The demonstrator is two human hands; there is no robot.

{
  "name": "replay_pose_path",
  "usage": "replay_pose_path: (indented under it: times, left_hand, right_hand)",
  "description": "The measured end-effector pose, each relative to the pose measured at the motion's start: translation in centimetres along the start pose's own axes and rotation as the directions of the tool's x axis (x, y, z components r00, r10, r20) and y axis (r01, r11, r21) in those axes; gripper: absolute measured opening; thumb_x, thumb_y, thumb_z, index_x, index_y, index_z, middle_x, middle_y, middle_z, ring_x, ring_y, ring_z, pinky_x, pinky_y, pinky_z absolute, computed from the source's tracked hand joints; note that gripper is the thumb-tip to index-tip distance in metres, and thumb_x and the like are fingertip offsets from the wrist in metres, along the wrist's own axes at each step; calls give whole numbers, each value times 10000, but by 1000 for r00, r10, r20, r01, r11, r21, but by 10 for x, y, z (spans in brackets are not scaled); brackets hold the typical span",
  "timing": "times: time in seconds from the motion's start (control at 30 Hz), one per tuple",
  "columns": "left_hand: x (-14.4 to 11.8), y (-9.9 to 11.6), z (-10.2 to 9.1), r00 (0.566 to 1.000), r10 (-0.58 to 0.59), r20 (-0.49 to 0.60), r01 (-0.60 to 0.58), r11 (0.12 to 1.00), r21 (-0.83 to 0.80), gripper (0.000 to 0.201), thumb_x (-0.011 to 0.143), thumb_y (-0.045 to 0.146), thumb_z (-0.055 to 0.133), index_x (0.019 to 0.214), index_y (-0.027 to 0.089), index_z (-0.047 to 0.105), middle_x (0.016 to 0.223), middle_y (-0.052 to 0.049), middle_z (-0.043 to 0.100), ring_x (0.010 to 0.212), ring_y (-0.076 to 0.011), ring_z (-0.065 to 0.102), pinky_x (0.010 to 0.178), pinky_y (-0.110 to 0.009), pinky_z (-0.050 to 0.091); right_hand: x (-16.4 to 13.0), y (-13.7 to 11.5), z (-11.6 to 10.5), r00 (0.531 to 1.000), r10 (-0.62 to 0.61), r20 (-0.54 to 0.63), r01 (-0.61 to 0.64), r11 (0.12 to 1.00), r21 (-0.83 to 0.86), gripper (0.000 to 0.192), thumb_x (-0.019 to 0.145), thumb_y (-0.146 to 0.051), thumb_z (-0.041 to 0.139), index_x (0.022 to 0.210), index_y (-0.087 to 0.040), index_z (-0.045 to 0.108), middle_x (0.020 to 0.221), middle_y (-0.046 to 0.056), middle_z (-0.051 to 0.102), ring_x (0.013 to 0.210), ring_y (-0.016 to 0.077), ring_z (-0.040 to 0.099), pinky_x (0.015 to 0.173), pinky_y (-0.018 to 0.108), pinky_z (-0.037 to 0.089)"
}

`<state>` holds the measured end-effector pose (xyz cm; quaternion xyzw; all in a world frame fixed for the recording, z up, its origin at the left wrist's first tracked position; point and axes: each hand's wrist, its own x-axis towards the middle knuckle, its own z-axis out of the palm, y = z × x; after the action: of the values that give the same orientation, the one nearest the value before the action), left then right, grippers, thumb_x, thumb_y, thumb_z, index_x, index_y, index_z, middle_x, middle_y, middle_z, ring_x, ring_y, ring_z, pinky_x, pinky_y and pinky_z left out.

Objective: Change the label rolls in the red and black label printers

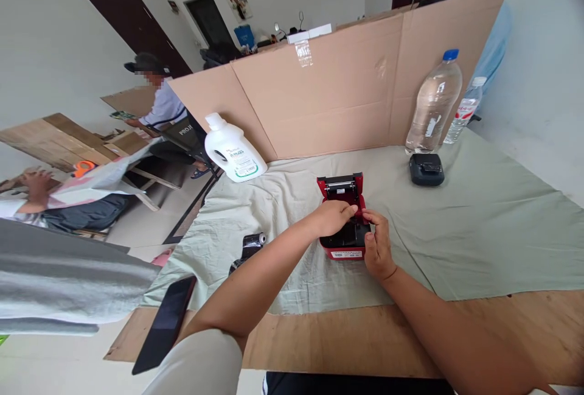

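A small red and black printer [342, 253] stands on the cloth with its lid [340, 185] raised at the back. My left hand [336, 217] reaches over its open top, fingers bent down into the compartment, thumb on top. What those fingertips pinch is hidden. At the printer's right side, my right hand [379, 244] grips the edge, its thumb and forefinger near the inner right wall. Left of the printer, partly behind my left forearm, lies a shiny black roll [252, 245] with a pale core end.
Pale green cloth [479, 230] covers the wooden table. A white jug [235, 150], a large water bottle [435, 103], a smaller bottle [466, 110] and a black case [426, 170] stand before a cardboard screen [328, 103]. A phone [166, 322] lies front left. Other people sit beyond.
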<state>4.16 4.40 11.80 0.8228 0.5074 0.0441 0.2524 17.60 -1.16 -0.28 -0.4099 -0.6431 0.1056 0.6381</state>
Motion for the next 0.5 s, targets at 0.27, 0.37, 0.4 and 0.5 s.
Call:
replay_pose_path:
  times: [0.27, 0.37, 0.4, 0.5]
  left_hand:
    - [-27, -30, 22, 927, 29, -373, -116, 970, -213, 236, 925, 273, 413, 948, 196, 635, 912, -34, 692, 863, -174, 644, 815, -315, 519]
    - [-16, -47, 18, 741, 26, -671, -140, 983, -117, 308, 933, 338, 436, 1129, 162, 595, 1169, -121, 613, 1142, -234, 554, 1001, -411, 445]
    - [-11, -52, 16, 703, 55, -709, -159, 984, -81, 376, 944, 379, 424, 1216, 155, 555, 1282, -147, 552, 1254, -255, 477, 1067, -446, 385]
    - [2, -63, 13, 729, 156, -666, -268, 961, -68, 542, 976, 498, 306, 1391, 164, 403, 1468, -160, 390, 1407, -257, 301, 1148, -469, 269]
  right_hand:
    - [6, -9, -7, 975, -206, 87, 214, 973, -87, 142, 870, -286, 536, 809, -243, 657, 1127, 61, 610, 1161, 281, 505, 959, 514, 443]
    - [7, -10, -6, 976, -214, 49, 218, 970, -111, 107, 835, -255, 587, 749, -231, 645, 1095, 68, 607, 1122, 277, 519, 927, 505, 461]
    - [7, -11, -6, 975, -215, 48, 219, 968, -121, 101, 830, -259, 594, 745, -230, 641, 1093, 70, 604, 1119, 279, 520, 921, 505, 465]
    - [7, -10, -5, 974, -218, 55, 224, 962, -157, 86, 810, -296, 619, 753, -232, 621, 1096, 76, 589, 1119, 289, 515, 919, 515, 468]
